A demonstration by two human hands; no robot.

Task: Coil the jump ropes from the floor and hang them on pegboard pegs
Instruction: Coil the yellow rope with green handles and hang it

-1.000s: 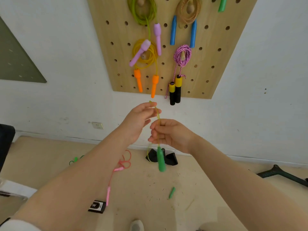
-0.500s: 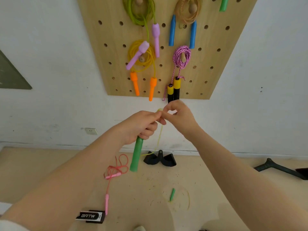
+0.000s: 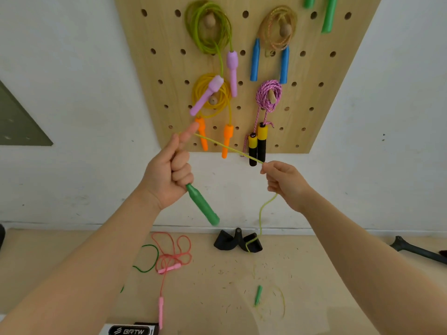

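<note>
Head camera looked down over two bare forearms toward a wall and floor. At the left, the left hand curled its fingers round one green handle, which slanted down to the right below the fist, while the thumb and forefinger pinched the yellow-green cord above it. That cord ran taut, down to the right, to the right hand, whose thumb and fingertips pinched it; from there it dropped slack to the floor, crossing a black object by the wall. The rope's second green handle lay on the floor near the lower middle, with a loose loop of cord beside it.

On the floor left of that lay one pink jump rope, uncoiled, with two pink handles, and one dark green cord curving just beside it.

Above the hands, the pegboard carried four coiled ropes in full view, each on a wooden peg: a green coil with two lilac handles, a yellow coil with two orange handles, a tan coil with two blue handles, and a pink braided coil with two black-and-yellow handles. Two more green handles hung at the board's top edge, their rope out of frame.
</note>
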